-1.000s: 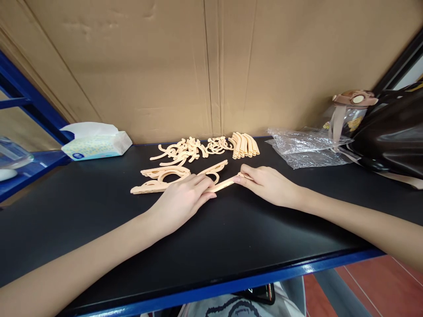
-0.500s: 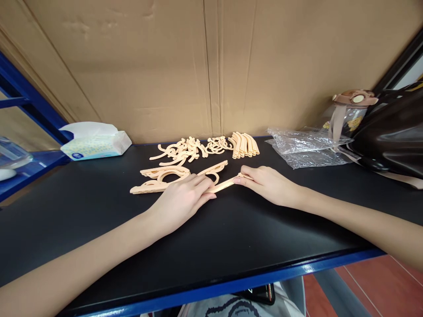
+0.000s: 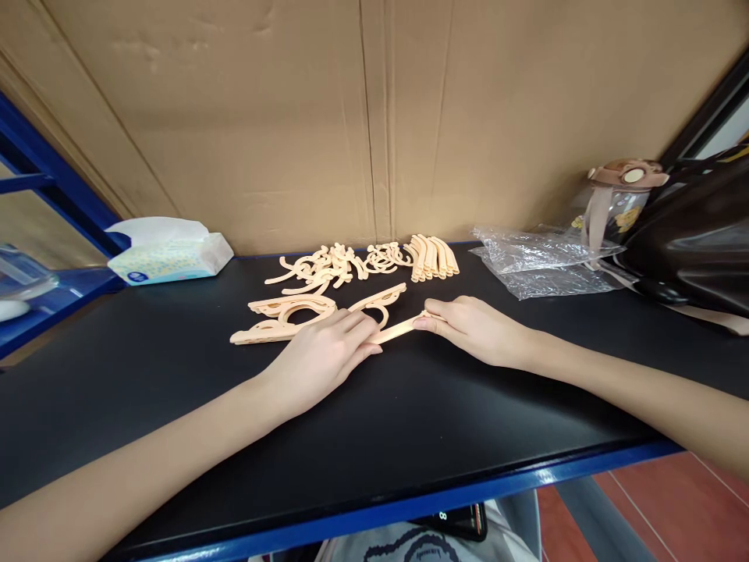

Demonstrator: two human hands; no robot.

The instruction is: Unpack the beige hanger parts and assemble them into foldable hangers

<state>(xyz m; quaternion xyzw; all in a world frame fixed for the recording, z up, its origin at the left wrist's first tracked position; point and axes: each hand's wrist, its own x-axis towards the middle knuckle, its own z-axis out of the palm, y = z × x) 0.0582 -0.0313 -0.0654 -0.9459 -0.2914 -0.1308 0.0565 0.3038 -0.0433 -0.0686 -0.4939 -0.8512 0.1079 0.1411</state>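
Observation:
Between my two hands is a beige plastic folding hanger [image 3: 398, 331], held low over the black table. My left hand [image 3: 324, 355] is closed around its middle, hiding the joint there. One arm and a curved hook piece stick out beyond those fingers. My right hand [image 3: 477, 329] pinches the far end of the other arm between thumb and fingers. Just left of my left hand lie folded beige hangers [image 3: 266, 332], partly covered by it. Behind them is a loose pile of curved hook pieces [image 3: 336, 265]. A row of hanger arms [image 3: 433, 259] lies right of that pile.
A tissue pack [image 3: 169, 254] sits at the back left, near a blue metal frame [image 3: 55, 203]. Clear plastic bags [image 3: 532, 261] lie at the right, before a water bottle [image 3: 623, 199] and a dark bag [image 3: 696, 234]. Cardboard [image 3: 263, 117] closes off the back.
Both hands keep their hold on the hanger. Its far arm has shifted very slightly up and right; otherwise almost nothing differs.

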